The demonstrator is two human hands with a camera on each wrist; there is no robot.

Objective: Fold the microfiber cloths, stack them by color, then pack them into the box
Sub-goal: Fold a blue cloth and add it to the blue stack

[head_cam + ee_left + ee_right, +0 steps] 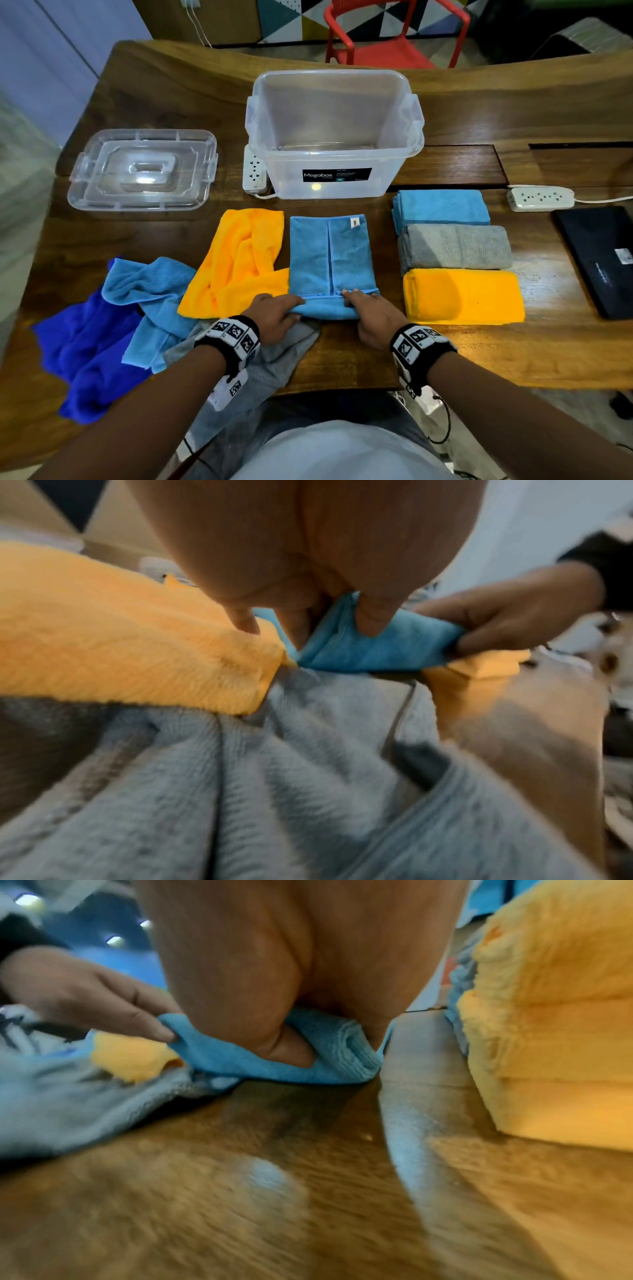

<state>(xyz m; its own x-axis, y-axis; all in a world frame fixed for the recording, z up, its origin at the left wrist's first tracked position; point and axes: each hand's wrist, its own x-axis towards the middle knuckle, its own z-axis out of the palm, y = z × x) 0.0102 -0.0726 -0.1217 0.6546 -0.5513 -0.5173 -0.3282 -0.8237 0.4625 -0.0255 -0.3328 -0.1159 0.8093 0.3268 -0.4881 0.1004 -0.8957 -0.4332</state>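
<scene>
Evidently the left hand point(276, 317) and right hand point(371, 317) are both pinching the light blue microfiber cloth point(330, 260) by its near folded edge, where this soft, limp, light fabric is likely handling best.

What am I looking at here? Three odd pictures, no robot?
No robot: a person folding cloths, wearing three cameras. The head view looks down at a wooden table; the other two views look along each wrist at the fingers. Both hands, left hand and right hand, pinch the near edge of a light blue cloth and fold it. Right of it lie folded blue, grey and orange stacks. Unfolded cloths lie on the left. Behind stand the empty clear box and its lid, off, beside it.
</scene>
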